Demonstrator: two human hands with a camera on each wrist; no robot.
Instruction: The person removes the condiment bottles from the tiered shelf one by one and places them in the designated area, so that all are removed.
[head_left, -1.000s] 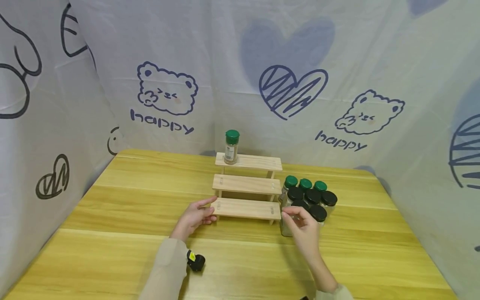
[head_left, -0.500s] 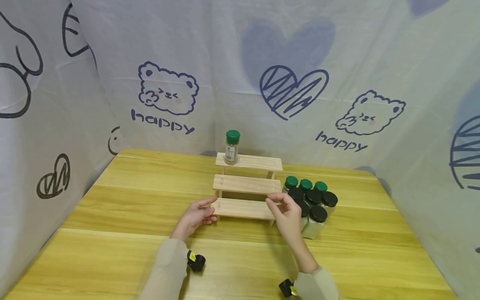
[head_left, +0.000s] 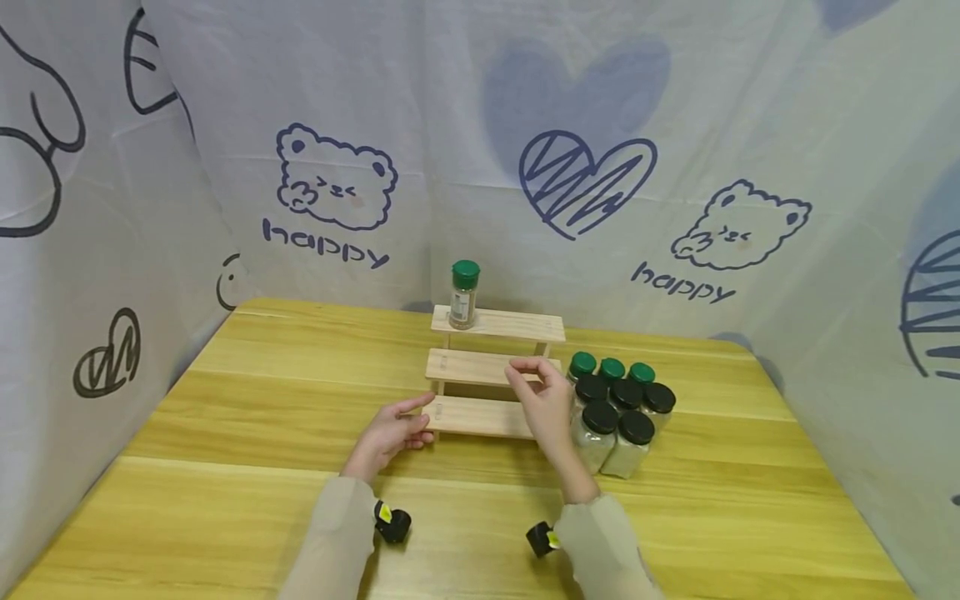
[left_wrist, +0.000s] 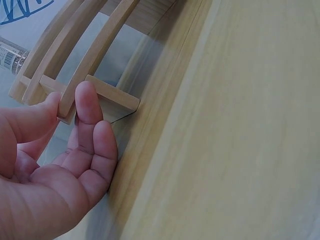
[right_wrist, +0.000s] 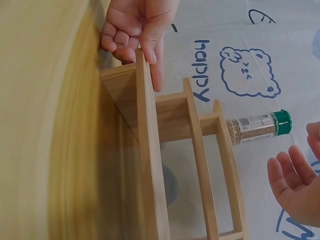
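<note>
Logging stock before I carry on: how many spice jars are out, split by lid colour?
Green-lidded jars: 4 (1 on the top step of the rack at, 3 in the cluster on the table, e.g.)
Black-lidded jars: 5 (all in the cluster, e.g.)
Total: 9 jars

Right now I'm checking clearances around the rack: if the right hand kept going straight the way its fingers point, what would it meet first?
Probably the spice jar on the top step of the wooden rack. The right hand hovers empty above the middle step, fingers aimed up and leftward; depth is uncertain.
</note>
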